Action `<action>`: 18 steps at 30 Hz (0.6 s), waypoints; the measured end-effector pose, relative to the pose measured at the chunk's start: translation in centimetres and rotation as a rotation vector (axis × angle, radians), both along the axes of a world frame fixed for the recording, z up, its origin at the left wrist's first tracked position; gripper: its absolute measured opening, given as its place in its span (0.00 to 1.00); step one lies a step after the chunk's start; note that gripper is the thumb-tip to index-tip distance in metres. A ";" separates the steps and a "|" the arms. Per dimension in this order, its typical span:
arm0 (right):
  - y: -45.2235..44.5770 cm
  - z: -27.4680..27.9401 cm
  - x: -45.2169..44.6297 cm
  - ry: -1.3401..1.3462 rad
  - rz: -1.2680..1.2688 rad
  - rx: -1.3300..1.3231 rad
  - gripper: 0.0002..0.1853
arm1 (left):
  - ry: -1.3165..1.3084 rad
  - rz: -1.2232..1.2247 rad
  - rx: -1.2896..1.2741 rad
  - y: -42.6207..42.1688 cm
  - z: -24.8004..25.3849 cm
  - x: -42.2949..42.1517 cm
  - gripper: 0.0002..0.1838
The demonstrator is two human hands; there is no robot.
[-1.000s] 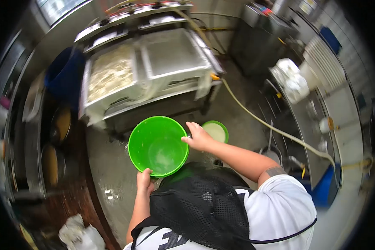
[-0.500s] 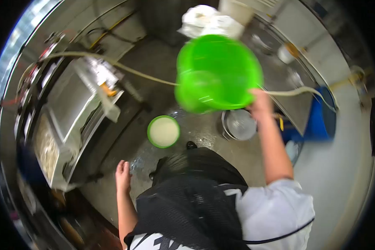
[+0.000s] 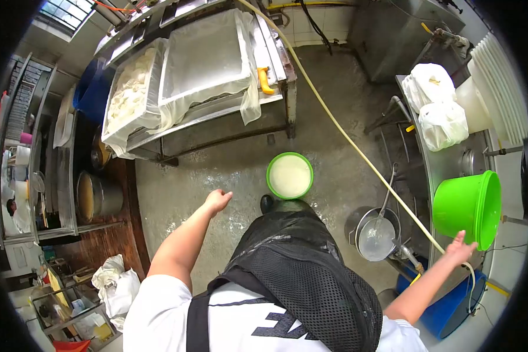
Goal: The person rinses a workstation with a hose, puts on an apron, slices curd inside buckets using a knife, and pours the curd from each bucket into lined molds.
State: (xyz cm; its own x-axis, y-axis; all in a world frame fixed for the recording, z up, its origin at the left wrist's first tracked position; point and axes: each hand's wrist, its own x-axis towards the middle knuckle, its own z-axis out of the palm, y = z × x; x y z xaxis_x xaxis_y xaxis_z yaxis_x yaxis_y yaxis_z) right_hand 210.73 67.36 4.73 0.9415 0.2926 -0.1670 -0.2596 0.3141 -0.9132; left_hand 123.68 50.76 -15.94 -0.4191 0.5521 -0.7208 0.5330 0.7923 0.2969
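Observation:
On the steel counter along the right stands an empty-looking green bucket (image 3: pixel 459 205), its mouth toward the right edge of the view. My right hand (image 3: pixel 460 251) is just beside it with fingers spread, holding nothing; whether a fingertip touches the bucket I cannot tell. My left hand (image 3: pixel 218 201) hangs in the air over the floor, empty, its fingers loosely bent. A green-rimmed tub of creamy white liquid (image 3: pixel 290 176) sits on the floor in front of my feet, right of the left hand.
A pale hose (image 3: pixel 340 126) crosses from the top to the right counter (image 3: pixel 449 161). Metal pots (image 3: pixel 376 239) with a long-handled ladle stand by my right leg. Cloth-lined trays (image 3: pixel 205 56) rest on a bench ahead. A blue barrel (image 3: pixel 452 311) is lower right; the floor shines wet.
My right hand has let go of the green bucket, which moved from the air ahead onto the right counter. My left hand is raised farther forward. The view has turned left.

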 end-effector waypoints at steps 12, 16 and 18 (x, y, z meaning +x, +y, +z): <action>-0.2 -43.3 -36.0 -0.250 1.572 -1.191 0.31 | 0.018 -0.787 -0.036 12.2 -26.3 1.9 0.33; -1.4 -56.2 -43.6 -0.475 1.608 -1.397 0.36 | 0.036 -0.621 -0.004 17.7 -32.8 5.6 0.34; -2.3 -59.3 -46.8 -0.338 1.592 -1.440 0.38 | 0.148 -0.538 0.048 18.6 -38.3 6.9 0.35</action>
State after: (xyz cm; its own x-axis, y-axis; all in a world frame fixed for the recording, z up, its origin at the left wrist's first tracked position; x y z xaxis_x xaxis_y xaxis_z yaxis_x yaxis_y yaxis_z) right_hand 163.90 65.04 -54.52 0.1333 0.5041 -0.8533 0.6414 -0.7003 -0.3134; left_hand 130.55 69.36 -54.26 -0.1642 0.7465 -0.6448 0.8972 0.3846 0.2169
